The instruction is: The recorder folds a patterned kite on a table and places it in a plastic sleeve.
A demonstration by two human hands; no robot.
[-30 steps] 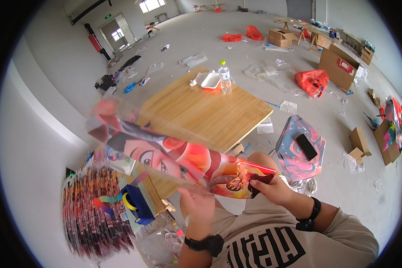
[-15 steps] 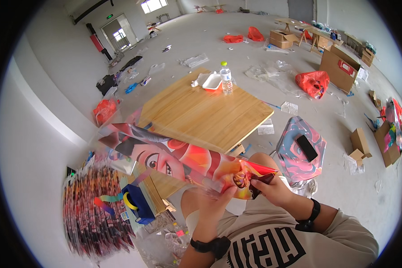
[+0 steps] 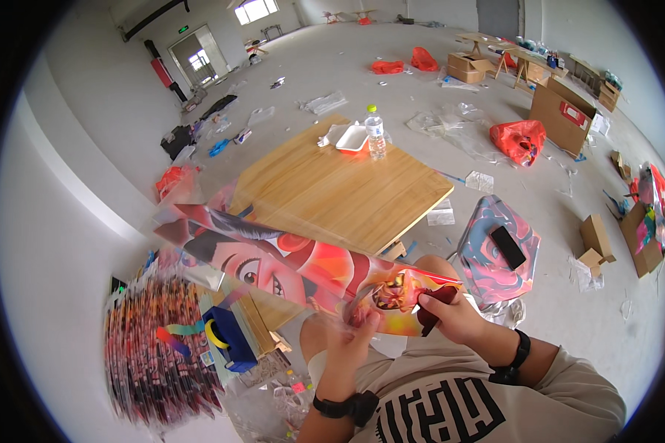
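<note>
I'm seeing the wooden desk [image 3: 340, 188] standing just beyond a seated person [image 3: 510, 399], and the long printed sheet [image 3: 307, 269] is slanting between them, its far end reaching left. A patterned board [image 3: 484, 247] is lying to the right. The right hand [image 3: 457, 317] is keeping its fingers clamped on the sheet's dark red end, the left hand [image 3: 349, 347] is pinching the lower edge, and a phone [image 3: 508, 247] is resting on the board.
</note>
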